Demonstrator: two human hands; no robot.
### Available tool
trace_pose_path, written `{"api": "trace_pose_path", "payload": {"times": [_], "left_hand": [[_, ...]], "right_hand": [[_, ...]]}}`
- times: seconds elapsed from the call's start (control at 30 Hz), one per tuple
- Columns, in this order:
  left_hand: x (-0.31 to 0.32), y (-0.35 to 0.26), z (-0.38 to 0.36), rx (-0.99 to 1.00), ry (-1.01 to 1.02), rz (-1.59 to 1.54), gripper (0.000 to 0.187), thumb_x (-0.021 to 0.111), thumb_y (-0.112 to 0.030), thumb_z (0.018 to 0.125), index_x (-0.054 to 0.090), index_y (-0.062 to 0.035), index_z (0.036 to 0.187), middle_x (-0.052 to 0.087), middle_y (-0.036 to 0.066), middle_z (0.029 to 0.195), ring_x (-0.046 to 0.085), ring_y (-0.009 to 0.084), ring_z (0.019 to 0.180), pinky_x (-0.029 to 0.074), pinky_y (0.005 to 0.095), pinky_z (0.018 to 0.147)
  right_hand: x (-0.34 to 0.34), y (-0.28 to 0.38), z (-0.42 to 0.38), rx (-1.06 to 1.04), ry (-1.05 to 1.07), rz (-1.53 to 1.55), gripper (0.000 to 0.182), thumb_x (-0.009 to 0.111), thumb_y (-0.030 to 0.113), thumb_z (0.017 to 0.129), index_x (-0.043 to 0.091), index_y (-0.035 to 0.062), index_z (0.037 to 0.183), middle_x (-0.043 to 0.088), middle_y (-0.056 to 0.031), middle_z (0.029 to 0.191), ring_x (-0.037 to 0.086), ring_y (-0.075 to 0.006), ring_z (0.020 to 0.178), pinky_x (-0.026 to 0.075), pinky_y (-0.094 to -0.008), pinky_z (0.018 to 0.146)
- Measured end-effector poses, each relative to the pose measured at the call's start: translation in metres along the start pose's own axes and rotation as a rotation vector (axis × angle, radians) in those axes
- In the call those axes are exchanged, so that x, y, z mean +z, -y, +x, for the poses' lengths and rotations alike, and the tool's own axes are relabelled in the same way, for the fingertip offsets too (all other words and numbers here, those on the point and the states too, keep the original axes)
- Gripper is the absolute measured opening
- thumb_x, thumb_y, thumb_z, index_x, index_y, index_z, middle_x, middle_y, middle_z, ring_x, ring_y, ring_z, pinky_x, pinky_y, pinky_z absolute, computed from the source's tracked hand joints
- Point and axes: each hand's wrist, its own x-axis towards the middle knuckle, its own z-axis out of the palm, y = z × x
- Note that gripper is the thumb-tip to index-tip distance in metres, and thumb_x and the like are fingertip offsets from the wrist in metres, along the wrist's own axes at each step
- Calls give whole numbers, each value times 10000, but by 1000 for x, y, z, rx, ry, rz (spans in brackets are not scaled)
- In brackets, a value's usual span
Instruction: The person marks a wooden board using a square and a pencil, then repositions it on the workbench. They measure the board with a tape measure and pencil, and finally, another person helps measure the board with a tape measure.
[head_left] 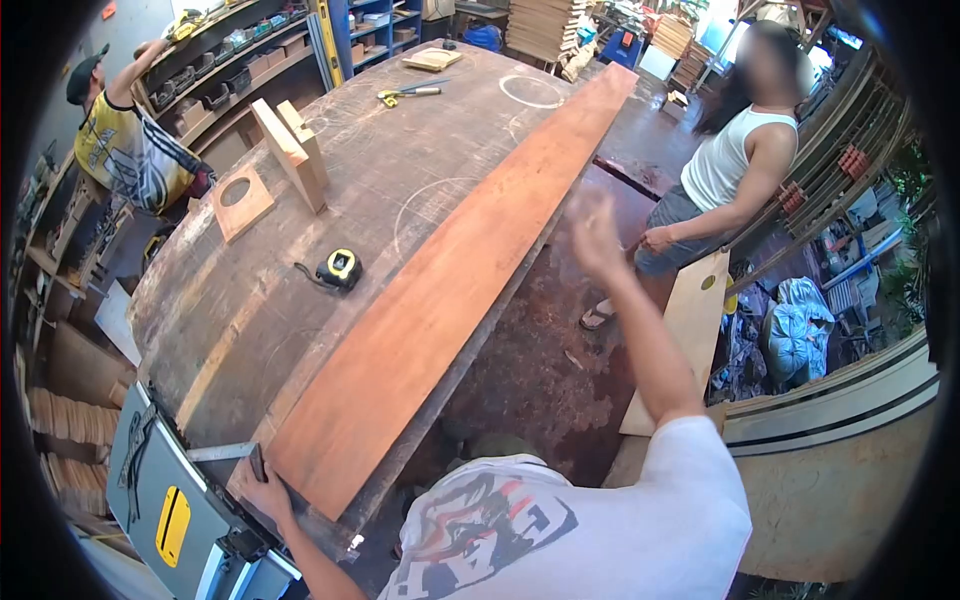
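A long reddish-brown wooden board (pixel 450 270) lies lengthwise along the right edge of the big worktable. At the board's near end, my left hand (pixel 264 494) is closed around the dark handle of a try square (pixel 222 453), whose metal blade points left. My right hand (pixel 594 235) is raised beyond the board's right edge, smeared by motion, so its fingers cannot be made out. A yellow and black tape measure (pixel 340 268) rests on the table left of the board.
Wooden pieces (pixel 290 155) and a holed block (pixel 243 203) sit on the worktable (pixel 230 330). A grey table saw (pixel 165 500) adjoins its near left corner. One person (pixel 740 160) stands at right, another (pixel 135 140) reaches toward shelves at left. A pale holed board (pixel 685 330) stands at right.
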Motion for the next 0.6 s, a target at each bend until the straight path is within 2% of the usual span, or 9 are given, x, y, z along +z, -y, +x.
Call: {"api": "trace_pose_path", "payload": {"times": [0.03,0.07,0.1,0.2,0.27,0.33,0.4,0.5,0.6], "left_hand": [[-11,-16,-7,10,-9,3,539,710,-205,896,575,-28,1387,560,235,1360,509,415,1270,389,472,1094],[-15,-24,-13,16,-16,7,556,709,-201,895,561,-28,1403,545,243,1372,496,421,1277,382,477,1099],[3,-9,-21,-93,-70,64,595,710,-218,903,527,-25,1435,495,257,1411,477,425,1287,382,486,1101],[14,5,-41,-183,-217,-10,583,699,-235,920,526,-22,1435,476,263,1421,467,425,1294,376,494,1106],[12,1,-60,-229,-300,3,575,682,-243,937,516,-27,1444,486,246,1417,467,411,1303,379,500,1112],[8,-10,-83,-272,-390,16,568,666,-252,954,506,-32,1453,495,229,1412,468,398,1313,381,506,1118],[1,-22,-105,-329,-397,-68,563,658,-261,960,505,-28,1450,497,223,1420,470,392,1316,383,506,1122],[7,-9,-120,-341,-437,-77,551,646,-273,970,511,-11,1435,504,223,1421,474,391,1313,388,507,1116],[18,-7,-124,-339,-456,-80,548,635,-281,982,507,19,1422,513,230,1410,470,396,1316,386,506,1110]], "right_hand": [[-15,-37,48,-197,-92,-275,398,530,331,1048,562,18,1293,560,-227,1196,532,-349,1184,419,-447,1031],[-31,-76,97,-182,-151,-393,395,531,360,1038,591,43,1266,615,-266,1141,570,-397,1179,442,-482,998],[-56,-69,134,-69,-93,-436,443,512,385,1032,610,-10,1208,671,-293,977,688,-429,936,529,-503,791],[-98,-77,225,195,-122,-311,376,504,257,983,628,-85,1080,652,-265,707,635,-388,499,456,-459,441],[-137,-99,279,383,-40,-486,296,502,138,910,629,-96,1039,627,-238,634,582,-332,411,402,-431,356],[-153,-98,299,521,28,-515,332,476,36,841,575,-123,1115,635,-220,646,550,-275,411,367,-427,324],[-153,-66,295,481,-52,-620,552,646,100,785,500,-183,1235,706,-288,873,735,-372,764,569,-471,599],[-151,-53,301,501,-26,-628,696,602,117,834,310,-159,1401,710,-286,961,735,-362,820,565,-460,591],[-147,-42,304,603,-23,-600,694,568,152,879,281,-110,1454,719,-266,959,736,-340,818,560,-435,583]]}}
